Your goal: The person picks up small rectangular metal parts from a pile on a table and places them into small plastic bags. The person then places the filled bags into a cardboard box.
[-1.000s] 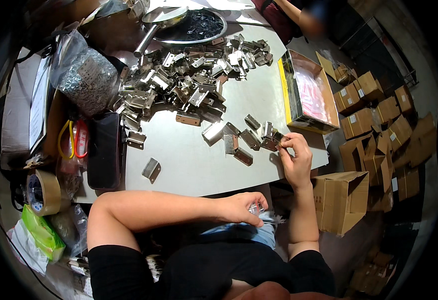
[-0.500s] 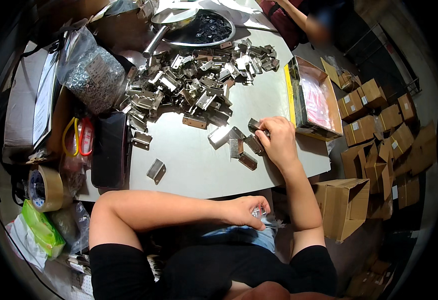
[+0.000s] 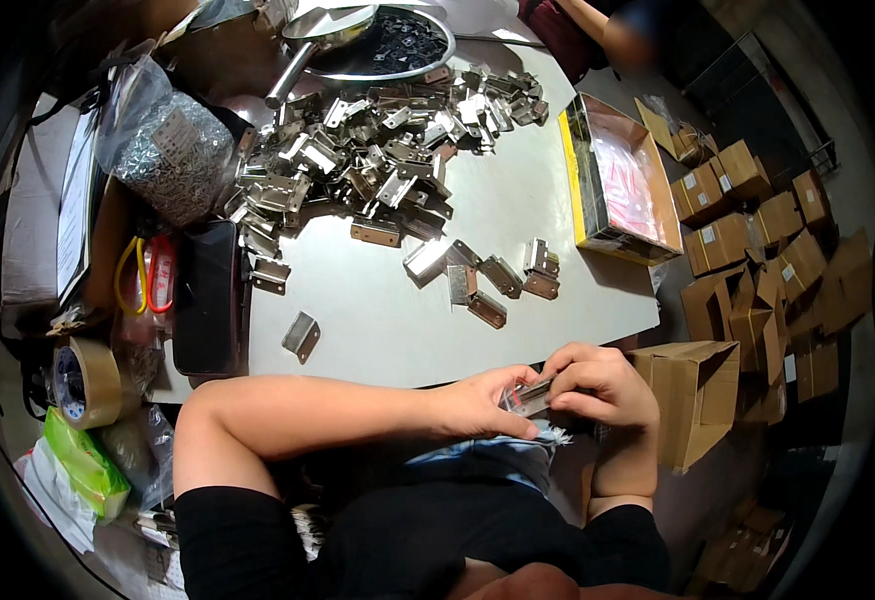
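Above my lap, just off the table's near edge, my left hand (image 3: 483,402) is closed round a small clear, shiny plastic bag (image 3: 510,400) with a bit of red on it. My right hand (image 3: 603,385) meets it from the right, fingers curled and pinching a metal bracket (image 3: 535,396) that is partly hidden by both hands. Several loose bent metal brackets (image 3: 478,308) lie on the table beyond my hands, and a single bracket (image 3: 303,337) lies apart at the left. Farther back is a large heap of the same brackets (image 3: 358,160).
An open box of clear, red-marked bags (image 3: 623,180) stands at the table's right edge. A pan of small black parts (image 3: 408,50) is at the back. A bag of screws (image 3: 178,150), a dark phone (image 3: 206,300) and a tape roll (image 3: 88,382) line the left. Cardboard boxes (image 3: 693,400) fill the right.
My right hand has drawn back from the loose brackets to my left hand, bringing a bracket. Brackets that it covered now show on the table. My left hand has stayed near the lap.
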A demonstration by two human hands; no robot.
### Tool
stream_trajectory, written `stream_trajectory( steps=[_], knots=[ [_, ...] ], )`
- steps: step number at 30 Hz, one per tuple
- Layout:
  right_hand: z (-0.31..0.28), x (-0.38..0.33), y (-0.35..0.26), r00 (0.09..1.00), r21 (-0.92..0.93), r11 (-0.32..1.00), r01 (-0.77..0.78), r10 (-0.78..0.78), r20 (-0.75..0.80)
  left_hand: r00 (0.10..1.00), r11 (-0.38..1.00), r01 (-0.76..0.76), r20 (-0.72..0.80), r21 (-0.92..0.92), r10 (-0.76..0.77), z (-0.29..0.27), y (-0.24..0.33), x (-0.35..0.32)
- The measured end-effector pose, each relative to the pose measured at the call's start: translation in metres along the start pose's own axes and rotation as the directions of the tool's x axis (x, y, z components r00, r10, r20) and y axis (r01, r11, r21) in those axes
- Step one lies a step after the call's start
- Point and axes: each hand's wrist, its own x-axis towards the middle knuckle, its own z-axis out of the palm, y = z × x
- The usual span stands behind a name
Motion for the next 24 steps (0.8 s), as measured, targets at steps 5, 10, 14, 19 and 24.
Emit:
stream_trajectory(
  steps=[5, 10, 14, 19, 24],
  knots=[
    [0.016, 0.005, -0.006, 0.998, -0.045, 0.999, 0.023, -0.026, -0.054, 1.0, 1.0, -0.012, 0.006, 0.028, 0.012, 0.0, 0.0, 0.0],
    [0.02, 0.008, -0.013, 0.995, 0.001, 0.996, -0.091, 0.091, -0.041, 1.0, 0.999, -0.031, 0.003, 0.031, 0.031, -0.001, 0.003, -0.003],
    [0.003, 0.027, -0.007, 0.996, -0.095, 0.995, 0.026, -0.033, -0.078, 0.989, 0.989, -0.146, -0.027, 0.034, 0.147, -0.004, 0.001, 0.001],
    [0.02, 0.096, 0.021, 0.967, -0.423, 0.905, 0.042, -0.144, -0.21, 0.995, 0.946, -0.096, 0.027, 0.31, 0.092, -0.004, -0.004, -0.001],
    [0.022, 0.132, 0.026, 0.951, -0.662, 0.736, 0.144, -0.288, -0.114, 0.995, 0.943, -0.092, 0.073, 0.319, 0.072, -0.004, -0.006, 0.001]
  ],
)
